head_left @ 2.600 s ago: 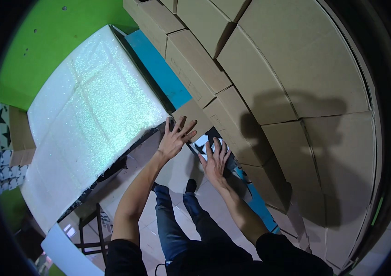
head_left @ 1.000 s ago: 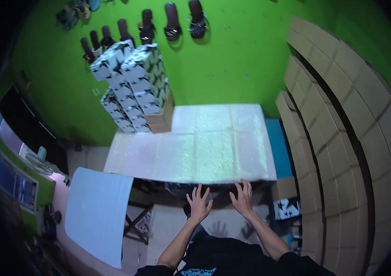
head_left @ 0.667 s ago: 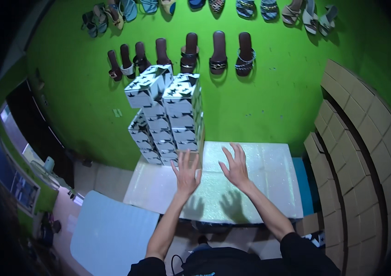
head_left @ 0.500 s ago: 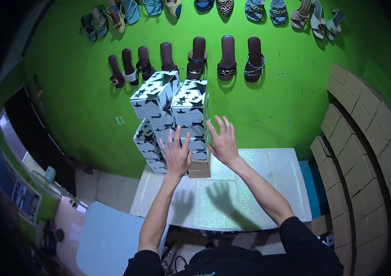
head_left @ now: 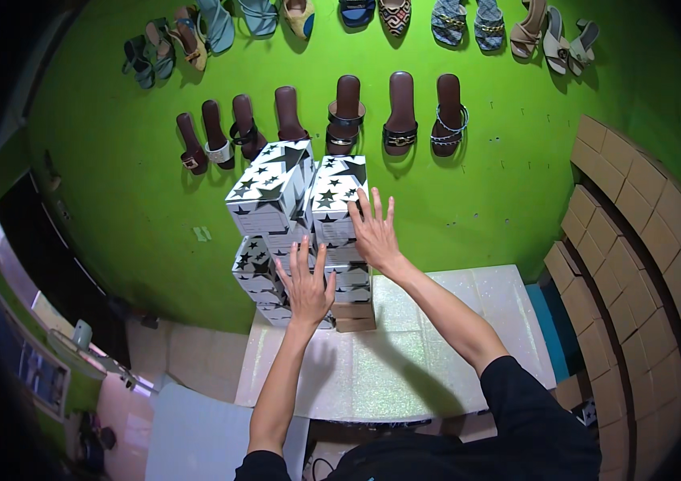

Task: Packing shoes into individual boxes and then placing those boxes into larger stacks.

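Note:
White shoe boxes with black stars stand in stacks on a table (head_left: pixel 453 321) with a shiny, pale cover. The top box of the left stack (head_left: pixel 264 192) juts out toward me, higher than a lower box (head_left: pixel 254 264) at the far left. My right hand (head_left: pixel 374 236) has its fingers spread at the front right of the right stack's top box (head_left: pixel 336 196), seemingly touching it. My left hand (head_left: pixel 307 289) is also open, fingers apart, in front of the lower boxes; contact there is unclear. Beneath the right stack shows a plain brown box (head_left: pixel 354 316).
Brown boxes (head_left: pixel 637 264) are piled in tall rows along the right side. Sandals (head_left: pixel 400 112) hang in rows on the green wall (head_left: pixel 429 192) behind the stacks. A light blue surface (head_left: pixel 212 433) lies at the lower left.
My right hand has moved from beside the right stack to the front right of its top box. My left hand stays open before the lower boxes. The view has shifted slightly.

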The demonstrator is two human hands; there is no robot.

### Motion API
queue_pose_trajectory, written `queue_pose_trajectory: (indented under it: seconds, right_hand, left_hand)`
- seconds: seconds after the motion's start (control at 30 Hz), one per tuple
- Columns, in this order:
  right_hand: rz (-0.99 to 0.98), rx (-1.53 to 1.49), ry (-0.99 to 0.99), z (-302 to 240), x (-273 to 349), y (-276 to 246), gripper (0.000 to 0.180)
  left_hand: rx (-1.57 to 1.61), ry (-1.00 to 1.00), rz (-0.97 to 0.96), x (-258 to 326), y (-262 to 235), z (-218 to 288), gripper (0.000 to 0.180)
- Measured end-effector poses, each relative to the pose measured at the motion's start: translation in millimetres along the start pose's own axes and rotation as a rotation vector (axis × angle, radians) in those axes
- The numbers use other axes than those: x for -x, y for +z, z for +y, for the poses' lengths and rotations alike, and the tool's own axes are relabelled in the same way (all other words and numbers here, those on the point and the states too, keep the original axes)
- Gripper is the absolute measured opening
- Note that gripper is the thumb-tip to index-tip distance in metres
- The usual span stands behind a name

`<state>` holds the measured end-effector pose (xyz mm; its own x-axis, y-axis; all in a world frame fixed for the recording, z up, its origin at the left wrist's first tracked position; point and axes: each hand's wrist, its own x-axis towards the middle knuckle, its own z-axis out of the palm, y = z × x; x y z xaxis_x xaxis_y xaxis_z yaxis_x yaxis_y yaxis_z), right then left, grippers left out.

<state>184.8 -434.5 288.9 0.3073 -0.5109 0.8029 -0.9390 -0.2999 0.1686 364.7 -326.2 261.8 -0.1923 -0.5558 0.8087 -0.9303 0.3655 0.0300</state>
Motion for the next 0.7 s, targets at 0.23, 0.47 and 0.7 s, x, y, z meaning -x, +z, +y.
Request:
queue_pose_trajectory:
  seconds: [0.23, 0.47, 0.7]
  right_hand:
    - [-0.085, -0.211, -0.026, 56, 36, -95, 0.096]
    - [-0.037, -0.312, -0.189, 164, 120, -196, 0.088]
    - [-0.171, -0.261, -0.13, 259, 199, -258, 0.092]
  left_hand:
    - [0.071, -0.007, 0.054, -12, 5, 8, 0.097]
    - [0.221, 0.215, 0.09, -53, 16, 51, 0.133]
    - [0.293, 0.372, -0.127, -63, 36, 168, 0.114]
